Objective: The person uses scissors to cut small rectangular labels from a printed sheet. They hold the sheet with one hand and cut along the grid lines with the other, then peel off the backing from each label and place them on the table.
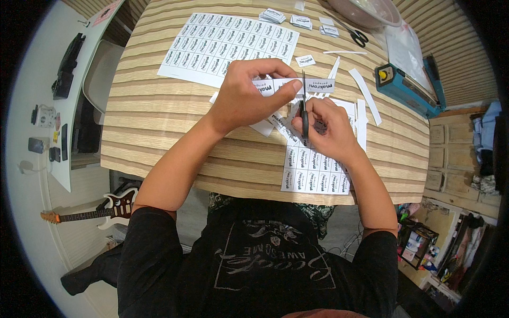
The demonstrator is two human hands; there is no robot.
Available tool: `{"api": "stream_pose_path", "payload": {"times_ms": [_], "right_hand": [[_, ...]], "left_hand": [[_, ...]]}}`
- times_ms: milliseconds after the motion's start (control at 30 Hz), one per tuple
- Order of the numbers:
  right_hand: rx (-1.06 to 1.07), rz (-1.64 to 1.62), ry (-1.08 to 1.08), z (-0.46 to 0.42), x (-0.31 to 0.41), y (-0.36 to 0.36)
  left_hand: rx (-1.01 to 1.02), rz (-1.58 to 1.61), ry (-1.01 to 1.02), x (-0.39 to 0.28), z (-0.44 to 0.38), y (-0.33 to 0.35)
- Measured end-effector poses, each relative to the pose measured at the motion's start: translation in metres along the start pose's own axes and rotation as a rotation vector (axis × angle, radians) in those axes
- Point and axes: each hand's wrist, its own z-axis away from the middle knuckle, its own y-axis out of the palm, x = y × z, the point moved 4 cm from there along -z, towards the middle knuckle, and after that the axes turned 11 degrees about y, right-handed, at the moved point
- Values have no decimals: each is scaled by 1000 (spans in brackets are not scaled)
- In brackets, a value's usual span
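Note:
My left hand (254,91) pinches a printed paper strip of labels (320,85) between thumb and fingers. My right hand (328,125) grips black-handled scissors (305,115), whose blades stand across the strip just beyond my left thumb. Whether the blades are fully closed I cannot tell. Beneath my right hand lies a partly covered label sheet (316,179), with loose strips and offcuts around it. A larger uncut label sheet (218,43) lies beyond my left hand. One single cut label (305,60) rests on the table just past the strip.
Small stacks of cut labels (301,22) sit at the table's far side, near a second pair of scissors (358,37) and a plastic basin (368,12). A blue impulse sealer (409,89) stands at the right. Narrow paper offcuts (366,97) lie between it and my right hand.

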Motion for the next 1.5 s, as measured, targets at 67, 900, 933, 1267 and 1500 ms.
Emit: {"api": "stream_pose_path", "payload": {"times_ms": [67, 900, 933, 1267, 1500], "right_hand": [[5, -22, 14, 0, 3, 0], [26, -162, 185, 3, -8, 2], [36, -216, 267, 2, -4, -1], [-67, -738, 294, -1, -16, -8], [-203, -758, 254, -3, -23, -13]], "left_hand": [[13, -6, 14, -1, 0, 0], [-36, 3, 28, 0, -2, -3], [-46, 10, 28, 0, -2, -3], [103, 44, 35, 0, 2, 8], [73, -59, -43, 6, 0, -3]]}}
